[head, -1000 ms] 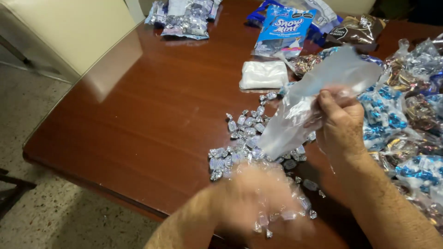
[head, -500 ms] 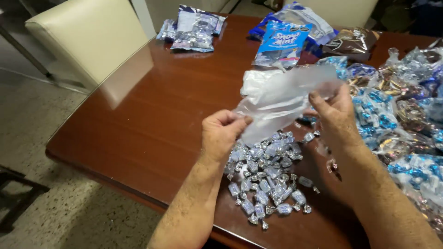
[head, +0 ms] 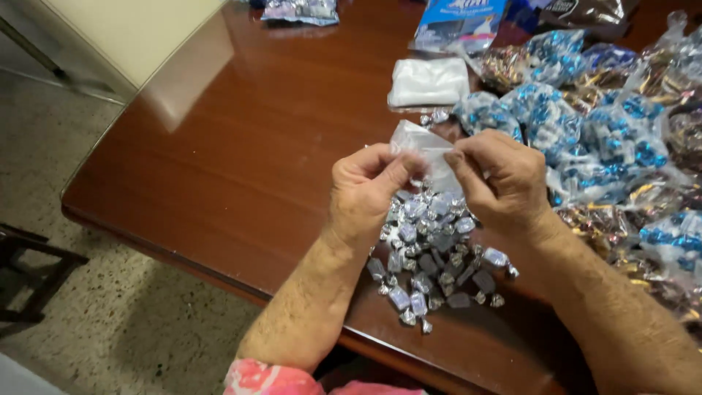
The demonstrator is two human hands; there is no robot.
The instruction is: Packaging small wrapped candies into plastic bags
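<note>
left hand (head: pixel 363 192): thumb and fingers pinched on clear plastic bag (head: pixel 424 150), now level with right | right hand (head: pixel 499 178): lowered since a moment ago, pinching the bag's other edge | bag: above the pile of silver-wrapped candies (head: pixel 433 252) on the wooden table (head: pixel 241 161), mouth being worked open.

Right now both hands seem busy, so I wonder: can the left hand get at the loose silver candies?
Probably yes: the left hand pinches the clear bag directly above the silver candies, nothing between.
</note>
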